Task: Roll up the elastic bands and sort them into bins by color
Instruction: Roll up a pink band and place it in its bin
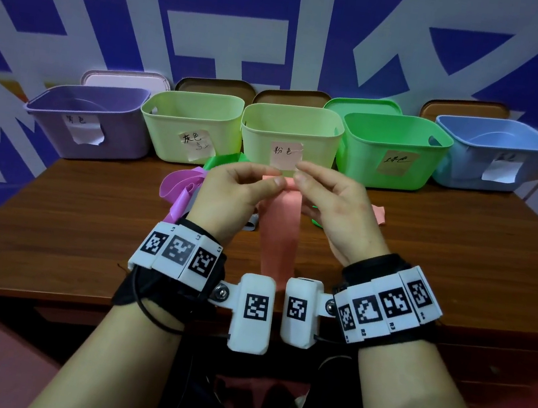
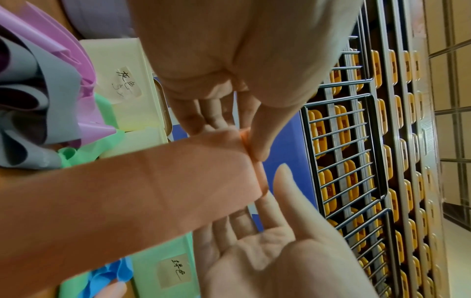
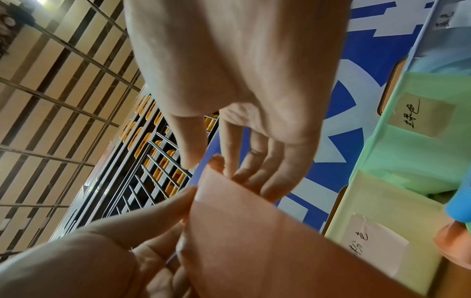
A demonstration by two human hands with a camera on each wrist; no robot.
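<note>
A pink elastic band [image 1: 278,236] hangs from both hands above the table, in front of the pale yellow bin [image 1: 321,142] with the pink paper label. My left hand [image 1: 276,179] pinches the band's top end, thumb [image 2: 257,145] pressing on its small rolled edge. My right hand [image 1: 299,177] has its fingers [image 3: 254,173] lying behind that same end, and its thumb [image 2: 282,177] stands a little off it. The rest of the pink band [image 2: 127,191] runs flat down toward the table edge.
Several bins line the back of the wooden table [image 1: 462,248]: purple [image 1: 113,144], pale yellow labelled grey [image 1: 166,134], green [image 1: 363,161], blue [image 1: 466,169], with lids leaning behind. Loose purple [image 1: 177,184], green [image 1: 221,161] and grey [image 1: 252,224] bands lie behind my hands.
</note>
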